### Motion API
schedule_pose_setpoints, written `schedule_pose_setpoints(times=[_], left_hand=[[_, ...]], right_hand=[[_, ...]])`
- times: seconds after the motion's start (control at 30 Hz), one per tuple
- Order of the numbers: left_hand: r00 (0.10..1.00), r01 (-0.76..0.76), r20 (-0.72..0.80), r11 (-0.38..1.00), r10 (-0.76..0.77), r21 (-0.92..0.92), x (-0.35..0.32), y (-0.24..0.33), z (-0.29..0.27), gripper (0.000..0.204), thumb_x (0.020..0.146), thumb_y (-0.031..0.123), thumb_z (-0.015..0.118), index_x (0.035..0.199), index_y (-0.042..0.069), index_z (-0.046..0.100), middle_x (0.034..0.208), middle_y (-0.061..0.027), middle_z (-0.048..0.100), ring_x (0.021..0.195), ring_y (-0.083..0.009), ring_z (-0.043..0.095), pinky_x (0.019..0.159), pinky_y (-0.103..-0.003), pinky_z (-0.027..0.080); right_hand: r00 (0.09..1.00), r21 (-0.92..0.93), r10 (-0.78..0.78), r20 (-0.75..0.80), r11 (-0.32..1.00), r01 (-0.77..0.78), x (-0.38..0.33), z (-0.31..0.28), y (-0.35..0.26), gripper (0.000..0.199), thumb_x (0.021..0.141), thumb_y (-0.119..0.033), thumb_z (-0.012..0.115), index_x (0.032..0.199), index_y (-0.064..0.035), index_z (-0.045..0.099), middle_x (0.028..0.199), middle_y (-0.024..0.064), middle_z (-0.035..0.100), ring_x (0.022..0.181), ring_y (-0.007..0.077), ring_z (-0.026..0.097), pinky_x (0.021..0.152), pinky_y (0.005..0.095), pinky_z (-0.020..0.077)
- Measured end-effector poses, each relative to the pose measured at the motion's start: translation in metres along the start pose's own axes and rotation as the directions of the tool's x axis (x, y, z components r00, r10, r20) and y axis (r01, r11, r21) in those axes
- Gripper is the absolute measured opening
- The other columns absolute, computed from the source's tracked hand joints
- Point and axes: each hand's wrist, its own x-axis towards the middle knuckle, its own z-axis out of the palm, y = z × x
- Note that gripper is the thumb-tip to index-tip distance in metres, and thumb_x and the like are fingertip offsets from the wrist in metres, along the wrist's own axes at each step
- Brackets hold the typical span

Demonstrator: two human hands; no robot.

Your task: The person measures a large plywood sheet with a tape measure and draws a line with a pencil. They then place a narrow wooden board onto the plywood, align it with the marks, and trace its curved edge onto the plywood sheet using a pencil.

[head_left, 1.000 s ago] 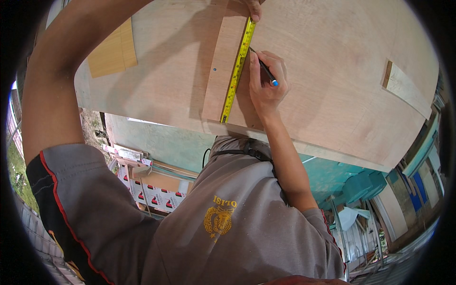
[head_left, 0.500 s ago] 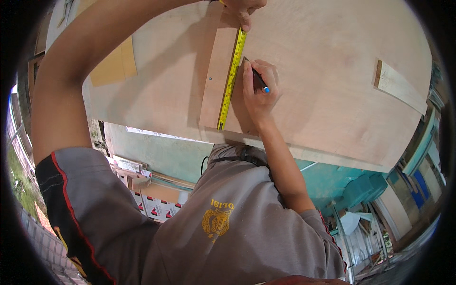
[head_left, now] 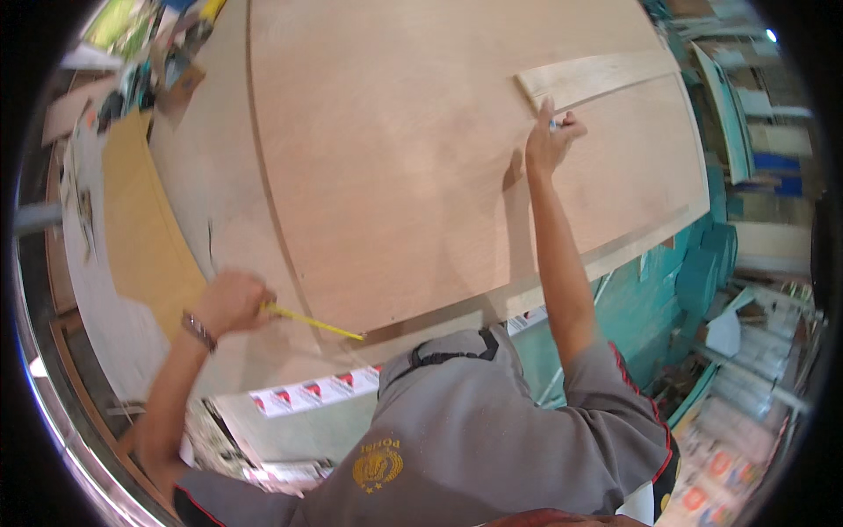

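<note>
A large plywood sheet (head_left: pixel 395 158) fills the middle of the view. My left hand (head_left: pixel 230 301) is at its near left edge, closed around a yellow tape measure (head_left: pixel 312 323) whose short blade points right along the edge. My right hand (head_left: pixel 549 140) reaches far across the sheet. Its fingers rest on the end of a narrow pale wooden strip (head_left: pixel 606 75) lying on the plywood, and it grips a pen (head_left: pixel 556 125) of which only a bluish end shows.
A yellowish board (head_left: pixel 132 220) lies under the plywood at the left. Small clutter (head_left: pixel 149 53) sits at the far left corner. Teal panels (head_left: pixel 702 263) lean at the right, with printed packages (head_left: pixel 720 465) low on the right.
The tape no longer lies along the strip beside my right hand. My left hand has drawn back to the near left edge with it. My right arm now stretches out to the strip's end.
</note>
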Motion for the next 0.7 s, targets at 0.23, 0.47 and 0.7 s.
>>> schedule_pose_setpoints(times=[0.23, 0.47, 0.7], left_hand=[[0.844, 0.279, 0.012, 0.42, -0.536, -0.863, -0.079, -0.015, 0.168, 0.033, 0.101, 0.037, 0.069, 0.098, 0.007, 0.083, 0.082, -0.0039, 0.078, 0.074, -0.0115, 0.068, 0.072, -0.033, 0.056], [0.388, 0.158, -0.1, 0.173, -0.916, -0.972, -0.07, 0.013, 0.261, 0.039, 0.093, 0.042, 0.078, 0.101, 0.004, 0.074, 0.089, -0.01, 0.076, 0.081, -0.0185, 0.073, 0.074, -0.036, 0.057], [0.017, 0.386, -0.346, 0.325, -0.938, -0.863, -0.002, 0.041, 0.296, 0.035, 0.095, 0.032, 0.071, 0.117, 0.006, 0.065, 0.113, -0.0157, 0.075, 0.101, -0.0353, 0.073, 0.086, -0.046, 0.056]], right_hand=[[0.924, -0.547, 0.379, -0.048, 0.764, -0.342, 0.129, 0.058, -0.003, 0.134, 0.075, -0.086, 0.066, 0.158, 0.0093, 0.021, 0.152, 0.0336, 0.045, 0.145, 0.0442, 0.044, 0.119, 0.0515, 0.0372], [0.955, -0.568, 0.287, -0.072, 0.775, -0.276, 0.093, 0.045, -0.019, 0.106, 0.08, -0.067, 0.068, 0.148, 0.0065, 0.034, 0.156, 0.0436, 0.035, 0.151, 0.056, 0.027, 0.126, 0.0567, 0.0179], [0.955, -0.559, 0.19, 0.228, 0.828, -0.031, 0.001, -0.056, 0.003, 0.094, 0.08, -0.057, 0.069, 0.143, 0.0072, 0.04, 0.156, 0.0426, 0.034, 0.15, 0.0537, 0.029, 0.124, 0.0564, 0.0222]])
